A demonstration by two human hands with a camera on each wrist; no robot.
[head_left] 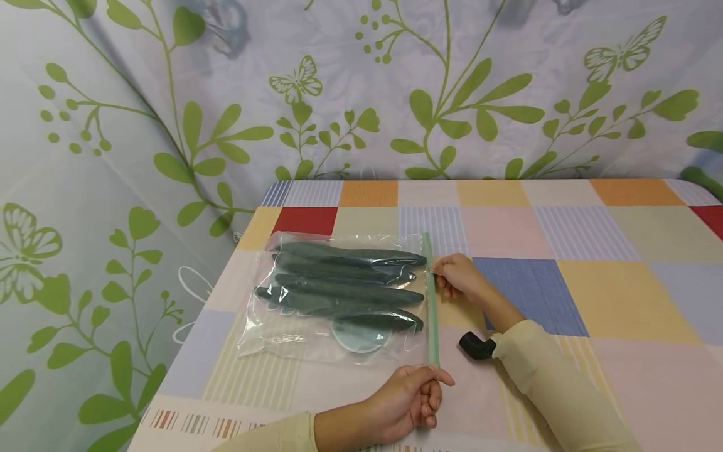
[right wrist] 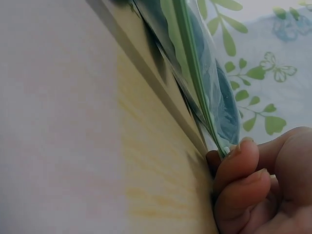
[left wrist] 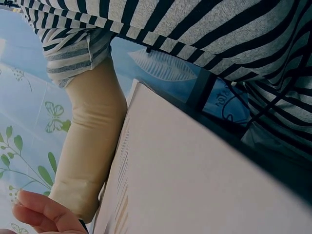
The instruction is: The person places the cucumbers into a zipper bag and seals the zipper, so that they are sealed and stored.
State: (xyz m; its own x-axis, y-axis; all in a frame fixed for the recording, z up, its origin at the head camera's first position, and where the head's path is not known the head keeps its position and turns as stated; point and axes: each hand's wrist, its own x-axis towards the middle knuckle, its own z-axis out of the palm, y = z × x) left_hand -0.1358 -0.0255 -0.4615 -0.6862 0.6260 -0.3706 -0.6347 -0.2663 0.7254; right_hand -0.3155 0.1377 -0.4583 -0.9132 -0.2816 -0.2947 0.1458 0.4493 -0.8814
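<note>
A clear zip bag (head_left: pixel 305 345) lies flat on the table with its green closure strip (head_left: pixel 432 314) on the right. Inside are several long dark green cucumbers (head_left: pixel 350 292), side by side. My left hand (head_left: pixel 401 402) pinches the near end of the strip between thumb and index finger, the other fingers curled. Farther up the same strip, my right hand (head_left: pixel 460 276) pinches its edge; the right wrist view shows the thumb and fingertips (right wrist: pixel 241 156) on the green zip (right wrist: pixel 192 58). Only some fingers (left wrist: pixel 44 209) of the left hand show in the left wrist view.
A patchwork-patterned cloth covers the table (head_left: pixel 621 301). Behind and to the left hangs a curtain (head_left: pixel 350 81) with green leaves and butterflies. A black curved piece (head_left: pixel 477 346) sits by the right wrist. A white cord (head_left: pixel 189 282) loops beside the table's left edge.
</note>
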